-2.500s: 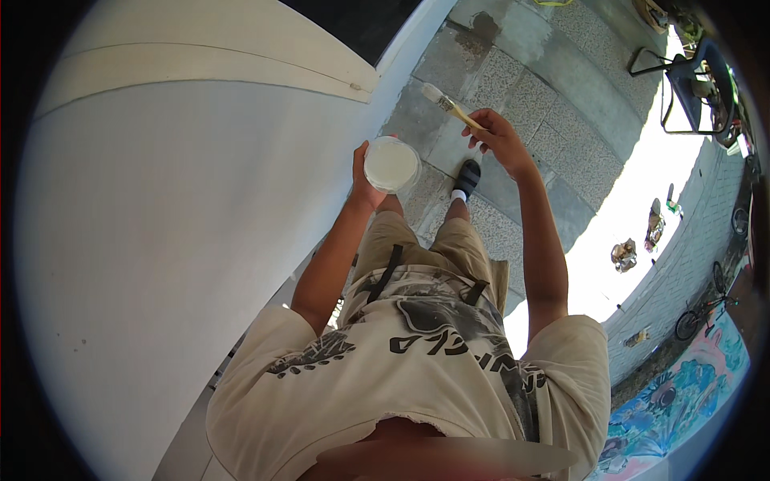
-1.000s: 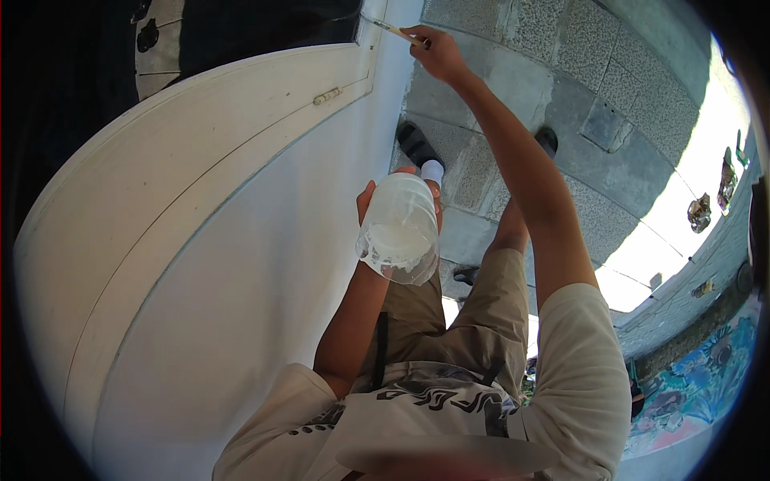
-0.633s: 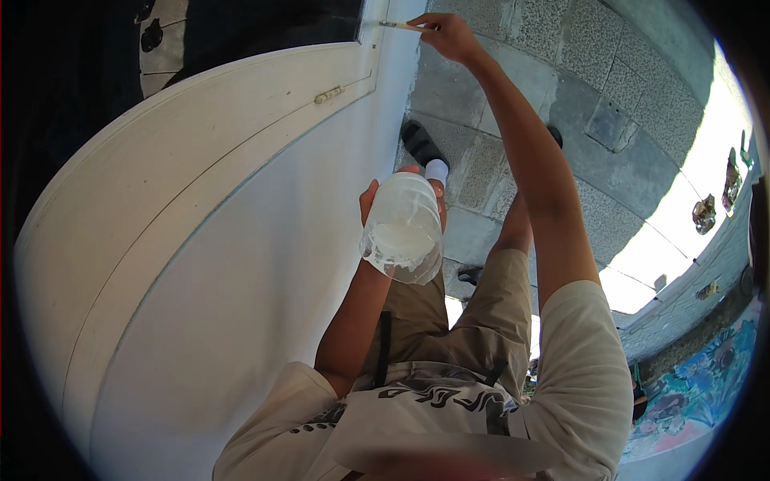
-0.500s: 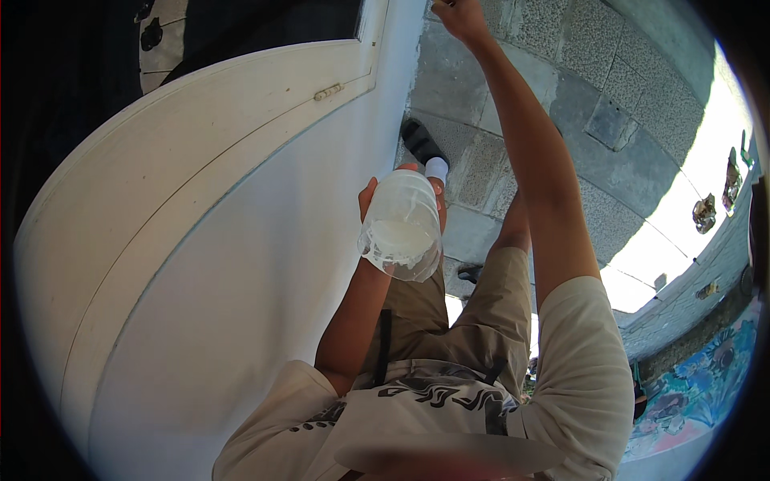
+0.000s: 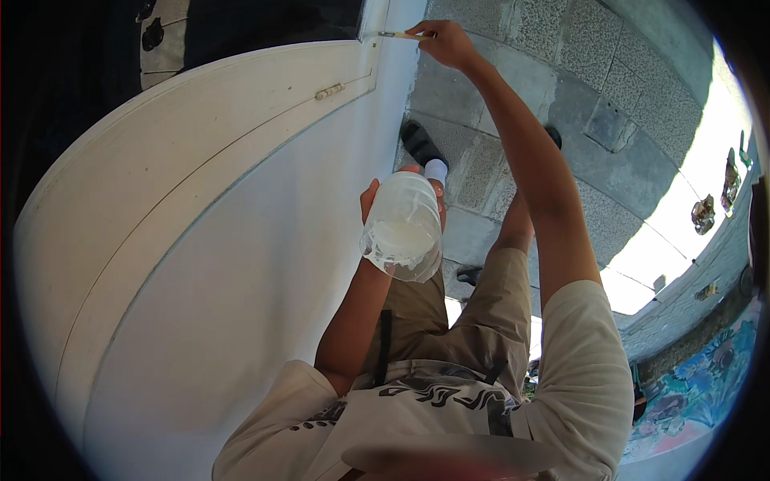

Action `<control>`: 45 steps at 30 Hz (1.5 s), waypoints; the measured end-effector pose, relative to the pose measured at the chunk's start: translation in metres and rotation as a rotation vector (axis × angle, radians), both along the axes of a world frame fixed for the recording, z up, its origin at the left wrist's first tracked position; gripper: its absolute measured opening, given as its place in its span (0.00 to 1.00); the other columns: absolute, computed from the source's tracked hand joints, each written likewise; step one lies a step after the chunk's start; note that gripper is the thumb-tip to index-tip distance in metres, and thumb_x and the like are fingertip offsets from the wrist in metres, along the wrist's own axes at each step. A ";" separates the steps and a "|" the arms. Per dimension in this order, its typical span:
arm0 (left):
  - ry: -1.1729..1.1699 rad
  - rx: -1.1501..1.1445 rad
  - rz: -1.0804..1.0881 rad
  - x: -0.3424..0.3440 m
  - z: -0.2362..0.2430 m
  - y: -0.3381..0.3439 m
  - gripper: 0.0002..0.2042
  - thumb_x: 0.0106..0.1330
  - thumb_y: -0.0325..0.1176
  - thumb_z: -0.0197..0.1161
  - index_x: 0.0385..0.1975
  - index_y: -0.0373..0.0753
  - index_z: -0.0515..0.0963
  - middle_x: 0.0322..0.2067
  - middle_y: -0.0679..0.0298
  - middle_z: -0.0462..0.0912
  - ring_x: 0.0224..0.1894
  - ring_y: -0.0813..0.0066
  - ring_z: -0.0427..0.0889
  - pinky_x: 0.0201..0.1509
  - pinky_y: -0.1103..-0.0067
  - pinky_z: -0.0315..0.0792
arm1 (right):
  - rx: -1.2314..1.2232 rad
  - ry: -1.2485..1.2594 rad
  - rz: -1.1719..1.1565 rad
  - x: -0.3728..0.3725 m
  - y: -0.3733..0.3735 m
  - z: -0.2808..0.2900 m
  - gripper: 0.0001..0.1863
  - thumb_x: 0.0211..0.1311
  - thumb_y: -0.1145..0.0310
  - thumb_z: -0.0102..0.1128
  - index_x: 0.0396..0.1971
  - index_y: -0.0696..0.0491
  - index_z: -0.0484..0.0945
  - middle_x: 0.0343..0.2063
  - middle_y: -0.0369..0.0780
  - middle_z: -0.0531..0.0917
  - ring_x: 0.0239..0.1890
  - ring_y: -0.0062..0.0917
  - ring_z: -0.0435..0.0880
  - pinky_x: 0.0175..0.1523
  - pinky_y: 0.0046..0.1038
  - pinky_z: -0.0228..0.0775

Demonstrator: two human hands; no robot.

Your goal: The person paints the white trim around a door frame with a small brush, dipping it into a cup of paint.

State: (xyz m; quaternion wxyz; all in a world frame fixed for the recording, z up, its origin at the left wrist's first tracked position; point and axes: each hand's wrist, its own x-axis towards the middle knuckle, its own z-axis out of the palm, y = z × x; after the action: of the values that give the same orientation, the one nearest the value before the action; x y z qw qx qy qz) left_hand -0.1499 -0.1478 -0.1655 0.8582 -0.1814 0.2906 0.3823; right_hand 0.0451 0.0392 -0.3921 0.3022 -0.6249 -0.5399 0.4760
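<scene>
My left hand (image 5: 370, 200) is wrapped round a clear plastic cup (image 5: 401, 228) in front of my body. White paint (image 5: 403, 238) lies in the cup and smears its walls. My right arm reaches far forward, and my right hand (image 5: 447, 44) pinches the handle of a thin paintbrush (image 5: 411, 35). The brush points left, with its tip at the cream window frame (image 5: 370, 56), close to the edge of the white wall (image 5: 273, 224). Whether the bristles touch the frame is too small to tell.
A hinge (image 5: 329, 91) sits on the frame, below dark glass (image 5: 273, 20). Grey paving (image 5: 529, 88) lies under my feet in black sandals (image 5: 423, 143). On the right are a sunlit strip, some crumpled litter (image 5: 703, 214) and a colourful floral surface (image 5: 690, 393).
My right hand has come down from the top edge, bringing the paintbrush into view against the frame. The left hand and the cup have hardly moved.
</scene>
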 end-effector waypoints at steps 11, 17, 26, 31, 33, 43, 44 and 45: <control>-0.070 0.047 0.029 -0.005 0.003 -0.003 0.29 0.71 0.55 0.48 0.62 0.37 0.69 0.47 0.35 0.71 0.45 0.44 0.79 0.47 0.66 0.80 | -0.061 0.062 -0.127 -0.035 -0.031 0.021 0.19 0.51 0.70 0.61 0.46 0.46 0.86 0.30 0.42 0.86 0.29 0.31 0.84 0.38 0.31 0.77; -0.011 0.028 0.024 -0.006 0.001 -0.008 0.29 0.71 0.55 0.47 0.62 0.37 0.69 0.47 0.35 0.71 0.44 0.45 0.79 0.47 0.67 0.79 | -0.143 -0.102 0.264 -0.025 -0.020 0.018 0.19 0.50 0.71 0.61 0.45 0.43 0.87 0.32 0.41 0.86 0.33 0.29 0.85 0.41 0.31 0.77; -0.014 0.037 -0.012 -0.010 -0.019 -0.022 0.29 0.72 0.54 0.47 0.62 0.38 0.68 0.48 0.34 0.70 0.45 0.43 0.78 0.44 0.66 0.81 | 0.194 0.134 -0.422 0.061 0.056 -0.054 0.17 0.50 0.70 0.59 0.41 0.51 0.87 0.24 0.41 0.86 0.27 0.25 0.81 0.33 0.30 0.74; -0.008 0.041 0.047 -0.024 -0.013 -0.020 0.29 0.72 0.54 0.47 0.63 0.38 0.68 0.48 0.34 0.70 0.45 0.43 0.78 0.44 0.67 0.80 | 0.024 0.201 -0.270 -0.038 -0.012 -0.008 0.21 0.50 0.72 0.61 0.47 0.48 0.85 0.26 0.38 0.84 0.27 0.24 0.80 0.36 0.27 0.73; 0.039 0.044 0.038 -0.019 -0.009 -0.020 0.29 0.72 0.55 0.47 0.62 0.38 0.69 0.47 0.34 0.71 0.44 0.44 0.78 0.44 0.67 0.78 | 0.022 0.212 -0.238 -0.048 -0.041 -0.004 0.21 0.50 0.71 0.61 0.48 0.47 0.85 0.27 0.40 0.85 0.27 0.26 0.82 0.36 0.30 0.75; -0.002 0.044 0.043 -0.015 -0.004 -0.018 0.29 0.72 0.56 0.46 0.61 0.39 0.71 0.46 0.35 0.73 0.44 0.47 0.78 0.46 0.69 0.77 | 0.058 -0.162 0.166 0.023 0.064 -0.001 0.18 0.49 0.70 0.61 0.43 0.47 0.87 0.26 0.42 0.86 0.28 0.26 0.83 0.34 0.30 0.75; 0.010 0.040 0.027 -0.015 -0.010 -0.021 0.29 0.72 0.56 0.46 0.62 0.39 0.71 0.46 0.35 0.73 0.44 0.47 0.78 0.47 0.69 0.77 | 0.095 -0.204 0.136 0.042 0.084 -0.012 0.17 0.51 0.69 0.60 0.42 0.49 0.87 0.22 0.42 0.85 0.27 0.24 0.82 0.32 0.30 0.74; 0.022 0.037 0.011 -0.015 -0.014 -0.024 0.29 0.72 0.56 0.46 0.62 0.39 0.71 0.46 0.35 0.73 0.44 0.47 0.78 0.47 0.69 0.77 | 0.092 -0.218 0.134 0.058 0.094 -0.025 0.17 0.51 0.69 0.60 0.42 0.49 0.87 0.22 0.42 0.85 0.27 0.24 0.82 0.32 0.30 0.74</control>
State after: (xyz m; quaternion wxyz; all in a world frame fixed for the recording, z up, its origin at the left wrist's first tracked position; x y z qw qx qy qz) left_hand -0.1650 -0.1719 -0.1798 0.8560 -0.1628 0.2919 0.3945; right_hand 0.1033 0.1332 -0.4174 0.2376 -0.6211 -0.6313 0.3991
